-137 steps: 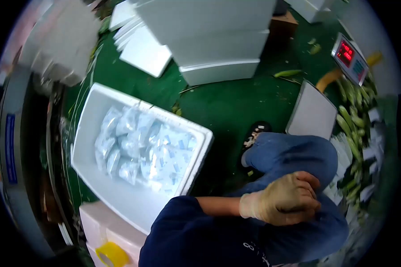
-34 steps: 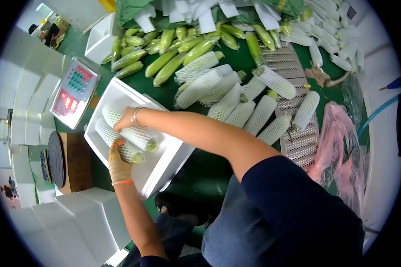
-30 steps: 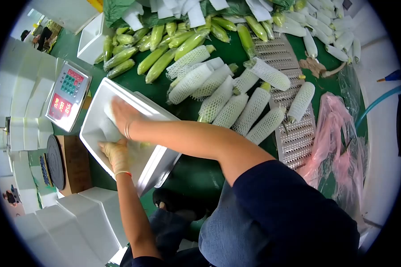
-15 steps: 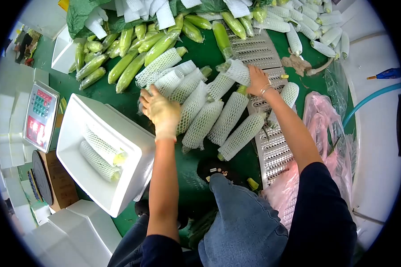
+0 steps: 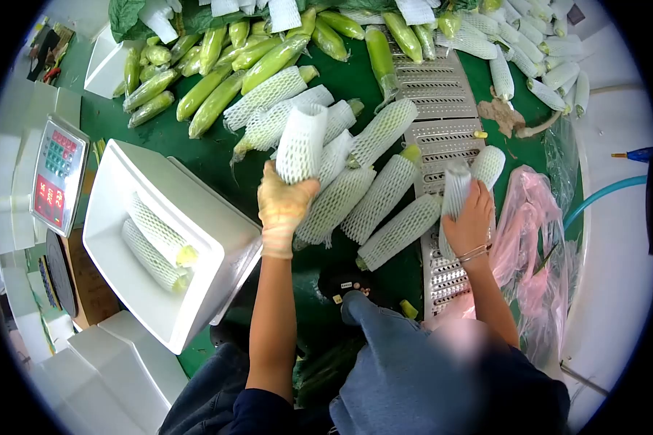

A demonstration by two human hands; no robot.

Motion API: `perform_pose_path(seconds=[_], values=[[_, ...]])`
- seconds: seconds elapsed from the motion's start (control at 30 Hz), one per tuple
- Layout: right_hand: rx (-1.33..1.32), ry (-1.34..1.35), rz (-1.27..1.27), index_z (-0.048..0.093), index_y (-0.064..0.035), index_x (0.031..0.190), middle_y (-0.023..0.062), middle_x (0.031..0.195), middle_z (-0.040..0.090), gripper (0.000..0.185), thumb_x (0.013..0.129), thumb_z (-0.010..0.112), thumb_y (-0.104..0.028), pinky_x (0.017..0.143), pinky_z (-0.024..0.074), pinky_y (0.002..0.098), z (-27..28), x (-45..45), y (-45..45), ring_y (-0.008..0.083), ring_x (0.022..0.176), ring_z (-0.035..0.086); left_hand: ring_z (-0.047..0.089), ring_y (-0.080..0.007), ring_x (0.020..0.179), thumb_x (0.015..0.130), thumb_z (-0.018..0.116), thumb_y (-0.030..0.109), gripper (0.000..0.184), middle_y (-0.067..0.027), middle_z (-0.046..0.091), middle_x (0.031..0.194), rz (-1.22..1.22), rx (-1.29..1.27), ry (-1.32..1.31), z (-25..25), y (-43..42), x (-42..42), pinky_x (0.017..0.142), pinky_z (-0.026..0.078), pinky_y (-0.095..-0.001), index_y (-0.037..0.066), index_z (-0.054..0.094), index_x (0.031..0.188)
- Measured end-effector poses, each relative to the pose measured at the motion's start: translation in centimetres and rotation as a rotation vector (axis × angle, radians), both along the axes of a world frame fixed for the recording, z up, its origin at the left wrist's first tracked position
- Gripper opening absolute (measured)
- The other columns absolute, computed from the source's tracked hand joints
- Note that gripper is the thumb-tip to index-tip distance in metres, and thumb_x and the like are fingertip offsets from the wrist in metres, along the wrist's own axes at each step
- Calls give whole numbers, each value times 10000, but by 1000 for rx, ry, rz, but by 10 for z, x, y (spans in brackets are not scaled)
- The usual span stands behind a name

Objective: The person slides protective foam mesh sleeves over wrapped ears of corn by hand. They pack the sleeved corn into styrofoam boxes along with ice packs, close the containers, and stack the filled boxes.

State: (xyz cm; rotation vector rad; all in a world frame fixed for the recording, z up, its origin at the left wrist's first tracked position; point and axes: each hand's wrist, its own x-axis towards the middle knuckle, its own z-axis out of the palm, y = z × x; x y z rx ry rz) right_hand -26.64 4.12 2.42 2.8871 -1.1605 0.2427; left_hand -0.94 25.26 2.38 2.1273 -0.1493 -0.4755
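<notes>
My left hand (image 5: 286, 199), in a thin yellowish glove, is closed around a white foam-netted vegetable (image 5: 302, 145), held upright above the others. Whether its lower end touches the pile is hidden. My right hand (image 5: 471, 223) grips a white foam net sleeve (image 5: 455, 190) over the perforated metal strip; whether anything fills the sleeve is unclear. Just beyond those fingers rests another netted vegetable (image 5: 489, 167). Between both hands several long green vegetables in foam nets lie side by side, one of them (image 5: 383, 190) slanting toward the strip.
At left, a tilted white foam box (image 5: 210, 290) contains two netted vegetables (image 5: 152, 254). A digital scale (image 5: 59, 177) stands behind it. Plastic-wrapped green vegetables (image 5: 218, 101) are heaped at the back. Pink plastic bags (image 5: 519, 217) lie right of the metal strip (image 5: 442, 145).
My left hand has lifted a netted vegetable from the pile. My right hand let go of a netted one at the back, moved nearer and rightward, and now grips a foam net sleeve.
</notes>
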Motion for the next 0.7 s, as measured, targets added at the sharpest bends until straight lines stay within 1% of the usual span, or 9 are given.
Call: perform_pose_path(seconds=[0.1, 0.17, 0.27, 0.37, 0.4, 0.47, 0.57, 0.63, 0.7], values=[[148, -265, 79, 328, 117, 1277, 275, 1183, 476, 793, 725, 669, -338, 992, 317, 466, -17, 63, 1, 420, 1080, 476, 591, -236, 810, 550, 757, 149, 662, -149, 630, 960, 59, -364, 321, -26, 31, -15, 774, 486, -331, -79, 493, 1112], [468, -138, -167, 352, 134, 1259, 281, 1113, 542, 774, 781, 622, -411, 988, 314, 478, -52, 127, -16, 407, 1032, 525, 582, -180, 773, 547, 745, 127, 664, -100, 620, 938, 61, -315, 296, -32, 40, -30, 711, 491, -313, -67, 503, 1134], [569, 34, -220, 471, 150, 1134, 299, 1051, 582, 730, 777, 607, -472, 953, 366, 466, -66, 206, -33, 403, 997, 559, 585, -190, 777, 549, 756, 125, 654, -117, 625, 929, 93, -337, 282, -21, 40, -28, 705, 494, -313, -74, 494, 1114], [621, -73, -510, 558, 129, 1037, 277, 1062, 599, 650, 695, 710, -402, 865, 459, 472, -58, 229, -37, 389, 979, 600, 638, -319, 867, 565, 751, 226, 633, -224, 645, 939, 50, -174, -92, -2, 18, 18, 771, 494, -402, -31, 512, 1091], [917, -316, -561, 566, 123, 1012, 249, 1018, 612, 608, 659, 737, -342, 795, 487, 458, -67, 224, -53, 361, 912, 620, 619, -388, 928, 563, 748, 254, 657, -254, 634, 975, 63, 63, -183, 23, -2, 32, 811, 480, -439, -6, 517, 1121], [1200, -795, -375, 568, 104, 983, 183, 893, 626, 522, 609, 774, -196, 642, 529, 401, -56, 207, -58, 280, 725, 635, 614, -369, 964, 555, 760, 310, 740, -263, 622, 1025, -22, 217, -276, 39, -40, 62, 833, 482, -399, -41, 508, 1156], [1461, -1072, -176, 582, 59, 958, 148, 904, 621, 412, 628, 737, -132, 697, 519, 406, -4, 192, -23, 259, 779, 624, 602, -345, 1001, 563, 753, 307, 621, -238, 605, 1107, -309, 260, -85, 24, -87, 98, 853, 482, -392, -28, 583, 1057], [1936, -967, -412, 568, 47, 1005, 114, 893, 619, 392, 663, 707, -85, 714, 516, 397, -1, 201, -3, 250, 779, 618, 602, -322, 998, 584, 739, 346, 582, -216, 613, 1104, -541, 335, 23, -67, -115, 131, 863, 471, -374, 11, 611, 1043], [2126, -932, -407, 550, 41, 1044, 109, 938, 612, 407, 684, 695, -81, 776, 499, 397, -40, 215, 15, 263, 844, 606, 601, -300, 995, 605, 724, 386, 547, -194, 620, 1102, -765, 410, 120, -78, -118, 138, 872, 460, -356, 51, 639, 1028]])
